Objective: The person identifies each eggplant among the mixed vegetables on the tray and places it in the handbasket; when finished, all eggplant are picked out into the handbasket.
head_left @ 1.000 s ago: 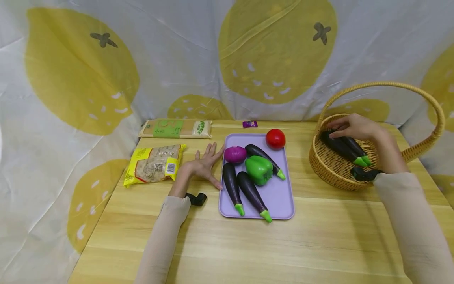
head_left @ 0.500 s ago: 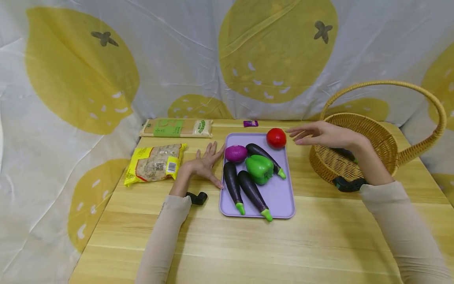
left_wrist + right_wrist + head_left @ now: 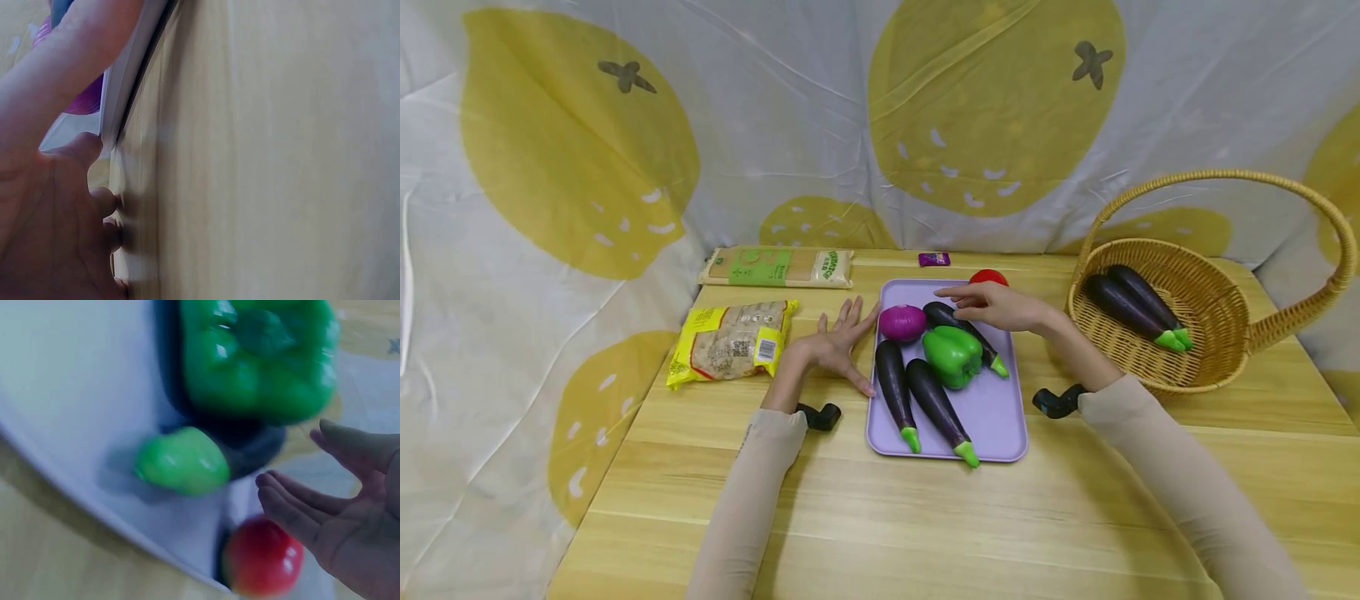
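A lilac tray [image 3: 1000, 421] lies on the wooden table. It bears a purple onion [image 3: 902, 322], a green bell pepper [image 3: 952, 357], a red tomato [image 3: 988, 276] and three eggplants, with the rear eggplant [image 3: 942, 312] beside the pepper. My left hand [image 3: 829, 350] has its fingers spread, with the thumb and a fingertip at the tray's left rim. Over the back right of the tray hovers my right hand [image 3: 1003, 307], fingers extended and holding nothing, just above the rear eggplant. It partly hides the tomato in the head view; the tomato [image 3: 262, 555] shows whole in the right wrist view.
A wicker basket [image 3: 1221, 337] with a tall handle stands at the right, holding two eggplants [image 3: 1127, 307]. On the left lie a yellow bag [image 3: 733, 342] and a flat noodle-like packet [image 3: 778, 267]. A small purple packet [image 3: 934, 259] sits behind the tray. A lemon-print cloth hangs behind.
My right hand has left the eggplants in the basket and moved left, past the tomato, to above the rear eggplant on the tray. The left hand stays at the tray rim.
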The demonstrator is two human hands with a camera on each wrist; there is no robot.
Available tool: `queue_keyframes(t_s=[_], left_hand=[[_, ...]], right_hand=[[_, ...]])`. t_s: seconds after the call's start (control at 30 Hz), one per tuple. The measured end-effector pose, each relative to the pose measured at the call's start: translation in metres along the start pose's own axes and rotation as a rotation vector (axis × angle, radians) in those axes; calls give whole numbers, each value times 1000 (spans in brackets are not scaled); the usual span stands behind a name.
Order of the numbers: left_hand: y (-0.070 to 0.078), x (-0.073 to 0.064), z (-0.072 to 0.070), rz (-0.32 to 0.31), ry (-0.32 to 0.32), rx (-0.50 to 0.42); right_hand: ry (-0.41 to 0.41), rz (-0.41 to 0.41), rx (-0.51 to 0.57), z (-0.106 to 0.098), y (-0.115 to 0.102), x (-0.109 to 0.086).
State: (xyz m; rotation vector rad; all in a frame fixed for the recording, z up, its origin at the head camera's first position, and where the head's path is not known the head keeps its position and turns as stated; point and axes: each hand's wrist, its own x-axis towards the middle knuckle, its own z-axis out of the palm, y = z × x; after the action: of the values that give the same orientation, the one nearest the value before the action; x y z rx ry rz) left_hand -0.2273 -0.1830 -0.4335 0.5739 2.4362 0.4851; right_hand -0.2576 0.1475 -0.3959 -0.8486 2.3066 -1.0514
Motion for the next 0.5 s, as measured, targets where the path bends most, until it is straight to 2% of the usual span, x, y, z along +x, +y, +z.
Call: queue_keyframes(t_s=[0.17,0.5], left_hand=[[-1,1,1,9,-3,-1],[-2,1,0,3,6,0]], right_hand=[[14,23,19,9,5,10],[59,53,27,15,1,16]])
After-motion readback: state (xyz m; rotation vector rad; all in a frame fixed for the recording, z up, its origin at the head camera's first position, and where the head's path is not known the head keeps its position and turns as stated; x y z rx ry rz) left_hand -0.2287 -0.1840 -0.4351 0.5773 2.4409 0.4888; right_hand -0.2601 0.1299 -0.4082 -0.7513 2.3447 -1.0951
